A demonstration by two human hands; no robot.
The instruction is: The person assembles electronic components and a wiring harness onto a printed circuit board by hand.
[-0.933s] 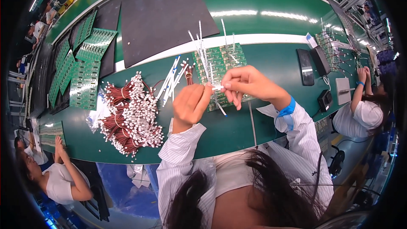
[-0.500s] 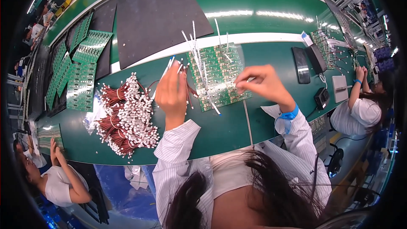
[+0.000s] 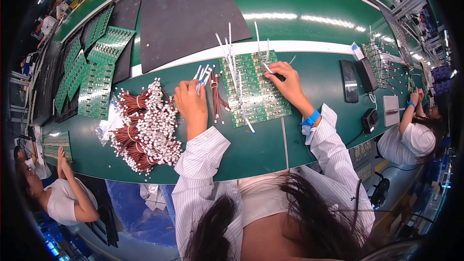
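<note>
A green circuit board (image 3: 256,94) lies in front of me, with several white flat ribbon cables (image 3: 233,70) standing up from it or lying across it. My right hand (image 3: 288,82) is over the board's upper right part, thumb and fingers pinched on the end of a white ribbon cable (image 3: 267,68). Left of the board, my left hand (image 3: 192,104) rests with curled fingers on a small bunch of blue-ended white ribbon cables (image 3: 205,73); its fingertips are partly hidden. Between that hand and the board lies a tied bundle of red-brown wires (image 3: 215,92).
A large heap of red-brown wires with white connectors (image 3: 147,128) lies at the left. Beyond it, green boards (image 3: 96,89) lean on black sheets. A black mat (image 3: 191,19) lies at the back. To the right are a phone (image 3: 349,82) and a black box (image 3: 370,120). Co-workers sit on both sides.
My right hand has moved up and left onto the board's upper part, at a ribbon cable. My left hand has lowered onto the cable bunch, uncovering the tied wire bundle.
</note>
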